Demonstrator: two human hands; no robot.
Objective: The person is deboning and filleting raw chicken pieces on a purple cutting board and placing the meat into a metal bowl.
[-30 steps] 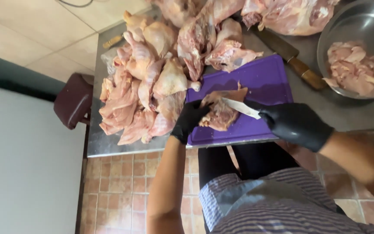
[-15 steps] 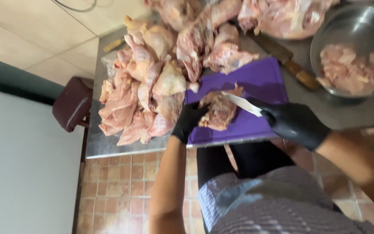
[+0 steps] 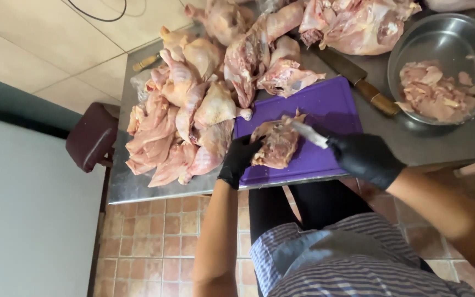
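A raw chicken piece [image 3: 277, 144] lies on a purple cutting board [image 3: 331, 110] on a steel table [image 3: 138, 187]. My left hand [image 3: 237, 159], in a black glove, grips the piece at its left side. In a black glove too, my right hand [image 3: 366, 158] holds a knife [image 3: 309, 133] whose blade rests on the top of the piece.
A heap of raw chicken parts [image 3: 182, 115] covers the table's left side, with whole carcasses [image 3: 353, 25] at the back. A wooden-handled cleaver [image 3: 358, 80] lies beside the board. A steel bowl [image 3: 446, 38] of cut meat stands at right. A dark stool [image 3: 92, 137] stands left of the table.
The camera view shifted slightly. Both hands stay on the chicken piece, with the knife blade still on it.
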